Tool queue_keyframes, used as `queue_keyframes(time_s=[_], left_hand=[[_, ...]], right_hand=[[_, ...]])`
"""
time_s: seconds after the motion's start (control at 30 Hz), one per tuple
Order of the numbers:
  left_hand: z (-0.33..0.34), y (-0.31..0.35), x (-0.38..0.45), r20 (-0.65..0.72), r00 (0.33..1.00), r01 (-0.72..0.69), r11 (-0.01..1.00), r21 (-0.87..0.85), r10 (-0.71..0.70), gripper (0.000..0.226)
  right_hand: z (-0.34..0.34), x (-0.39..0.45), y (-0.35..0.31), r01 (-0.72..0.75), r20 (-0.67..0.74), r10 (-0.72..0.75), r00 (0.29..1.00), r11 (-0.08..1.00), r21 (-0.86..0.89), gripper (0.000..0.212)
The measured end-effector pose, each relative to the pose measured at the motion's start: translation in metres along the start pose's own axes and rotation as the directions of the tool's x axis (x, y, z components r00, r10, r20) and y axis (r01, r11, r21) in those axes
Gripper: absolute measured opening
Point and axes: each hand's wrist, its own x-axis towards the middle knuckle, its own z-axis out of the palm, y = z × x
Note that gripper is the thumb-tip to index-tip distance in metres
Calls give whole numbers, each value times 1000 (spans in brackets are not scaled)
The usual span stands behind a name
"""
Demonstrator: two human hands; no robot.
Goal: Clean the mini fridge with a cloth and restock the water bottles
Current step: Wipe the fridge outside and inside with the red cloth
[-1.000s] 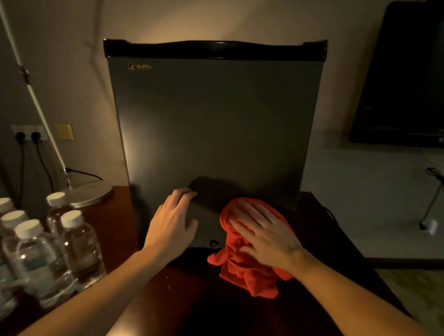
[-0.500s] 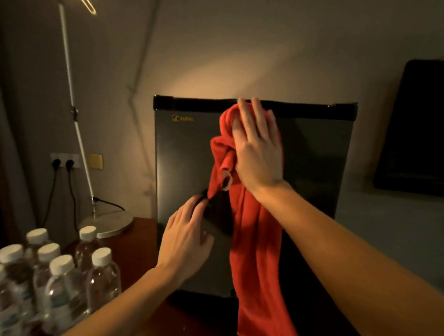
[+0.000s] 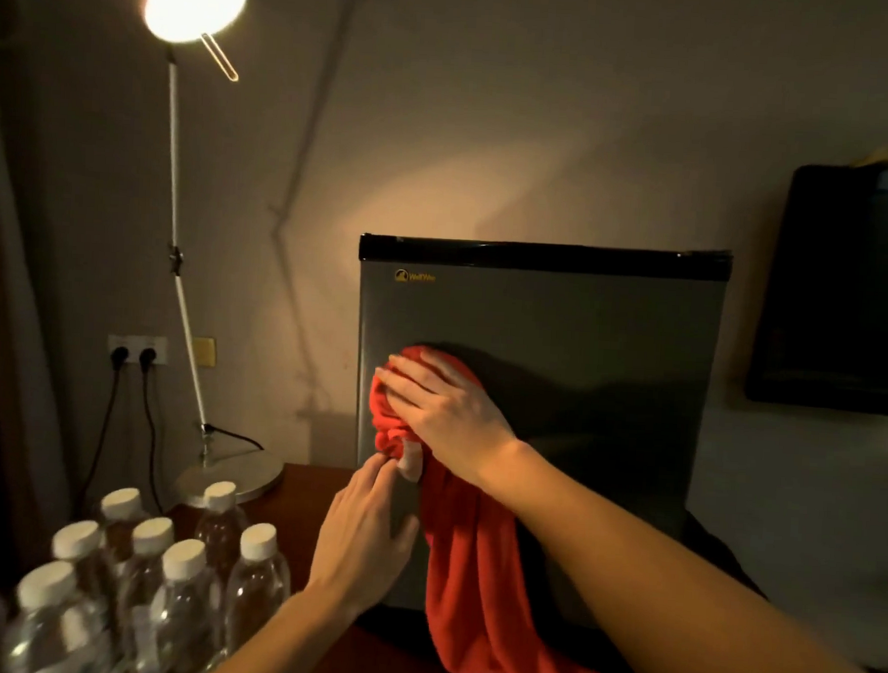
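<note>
A grey mini fridge (image 3: pixel 585 343) with a black top strip stands shut on a dark wooden table (image 3: pixel 310 489). My right hand (image 3: pixel 443 413) presses a red cloth (image 3: pixel 471 569) flat against the left part of the door, fingers straight; the rest of the cloth hangs down to the table. My left hand (image 3: pixel 365 533) rests flat on the lower left of the door, its fingertips touching the bunched cloth. Several clear water bottles (image 3: pixel 172 579) with white caps stand at the lower left.
A lit desk lamp (image 3: pixel 194 1) on a thin white arm has its round base (image 3: pixel 234 474) left of the fridge. Two plugs sit in a wall socket (image 3: pixel 135 353). A dark television (image 3: pixel 840 285) hangs at the right.
My right hand slid the cloth from the top middle of the door down and left to mid-height. The left hand stayed low on the door. The view tilted upward.
</note>
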Motion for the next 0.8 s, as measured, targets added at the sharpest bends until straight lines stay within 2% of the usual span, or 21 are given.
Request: queue_keyframes(time_s=[0.1, 0.17, 0.23, 0.3, 0.4, 0.47, 0.53, 0.6, 0.67, 0.7, 0.8], left_hand=[[8, 10, -2, 56, 998, 5, 999, -45, -2, 43], [17, 18, -9, 135, 991, 15, 994, -111, 1, 52], [28, 28, -17, 207, 978, 29, 979, -201, 14, 68], [39, 42, -24, 261, 964, 42, 951, -305, 41, 66], [56, 71, -31, 327, 941, 71, 897, -435, 84, 59], [64, 97, -36, 380, 918, 117, 834, -539, 117, 55], [69, 126, -44, 413, 900, 166, 763, -624, 142, 34], [74, 152, -49, 398, 910, 198, 720, -665, 117, 25], [86, 169, -50, 381, 924, 265, 674, -689, 26, 14], [90, 176, -49, 368, 930, 301, 638, -709, -30, 5], [101, 192, -42, 314, 940, 332, 554, -763, -131, 14]], right_hand=[[-8, -33, 1, 11, 140, -17, 990, 999, 42, 56], [-12, -58, 3, -3, 228, -10, 974, 998, 56, 56], [-16, -87, 4, -84, 268, 55, 962, 992, 98, 47], [-23, -116, 4, -241, 252, 199, 947, 959, 149, 48], [-46, -149, 8, -453, 145, 430, 891, 843, 288, 50], [-63, -164, 15, -488, 80, 495, 865, 796, 359, 48], [-77, -181, 23, -488, 72, 500, 863, 791, 369, 48], [-85, -204, 31, -445, 98, 439, 893, 826, 346, 50], [-88, -236, 36, -401, 147, 373, 916, 868, 294, 53], [-86, -255, 37, -407, 179, 370, 912, 872, 271, 57], [-72, -307, 38, -523, 301, 445, 844, 808, 271, 73]])
